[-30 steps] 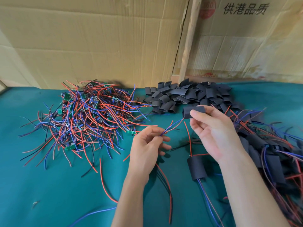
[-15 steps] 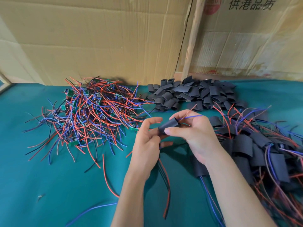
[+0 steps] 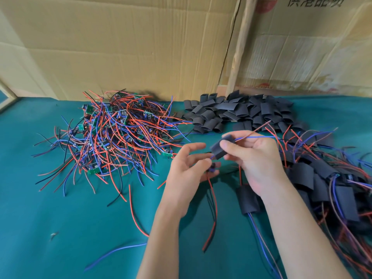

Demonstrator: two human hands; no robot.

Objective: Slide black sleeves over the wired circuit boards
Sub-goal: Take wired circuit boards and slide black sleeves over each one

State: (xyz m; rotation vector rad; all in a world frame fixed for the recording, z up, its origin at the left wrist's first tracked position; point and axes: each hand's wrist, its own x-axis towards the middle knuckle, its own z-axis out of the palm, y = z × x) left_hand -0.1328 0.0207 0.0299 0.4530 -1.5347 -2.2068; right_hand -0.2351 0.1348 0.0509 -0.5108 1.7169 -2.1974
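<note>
sleeve [image 3: 220,148] now further along wires [image 3: 253,135]

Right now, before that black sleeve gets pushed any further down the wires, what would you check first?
1. Right hand grips the black sleeve: ok.
2. Red and blue wires come out of the sleeve's far end: ok.
3. Left hand pinches the small board: ok, though blurred.
4. Board inside the sleeve: not ok, it sits just below the sleeve's mouth.
5. Board lined up with the sleeve opening: cannot tell, motion blur.
6. Spare sleeves within reach at the back: ok.
</note>
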